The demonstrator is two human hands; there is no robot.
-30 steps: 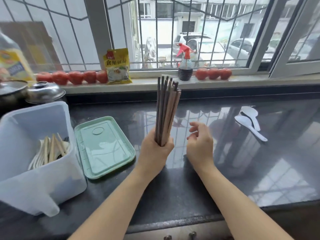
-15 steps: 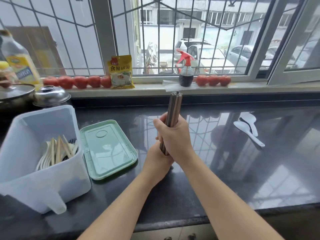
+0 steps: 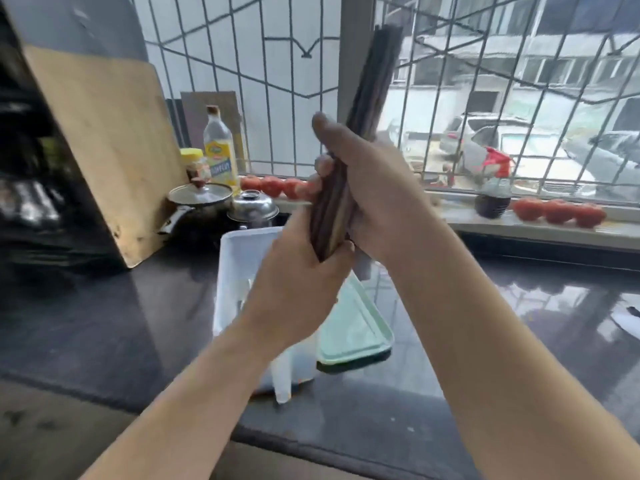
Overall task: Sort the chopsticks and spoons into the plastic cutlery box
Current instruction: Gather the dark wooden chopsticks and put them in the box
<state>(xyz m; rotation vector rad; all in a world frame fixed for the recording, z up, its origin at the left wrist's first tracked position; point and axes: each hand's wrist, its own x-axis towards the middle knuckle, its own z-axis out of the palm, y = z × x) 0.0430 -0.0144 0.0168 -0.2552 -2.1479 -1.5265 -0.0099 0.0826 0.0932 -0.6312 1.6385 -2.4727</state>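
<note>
A bundle of dark brown chopsticks stands nearly upright in both my hands, raised above the counter. My left hand grips the bundle's lower end, and my right hand is wrapped round it just above. Directly below my hands sits the white plastic cutlery box, mostly hidden by my left forearm; some pale cutlery shows faintly inside. Its pale green lid lies flat on the counter to the box's right. The spoons are out of view.
A wooden cutting board leans at the left, with a lidded pan, a metal lid and an oil bottle behind the box. Tomatoes and a dark spray bottle line the window sill. The dark counter reflects light.
The view has swung left and the hands have carried the chopstick bundle up and left, over the cutlery box. The right hand, free a second ago, now holds the bundle too.
</note>
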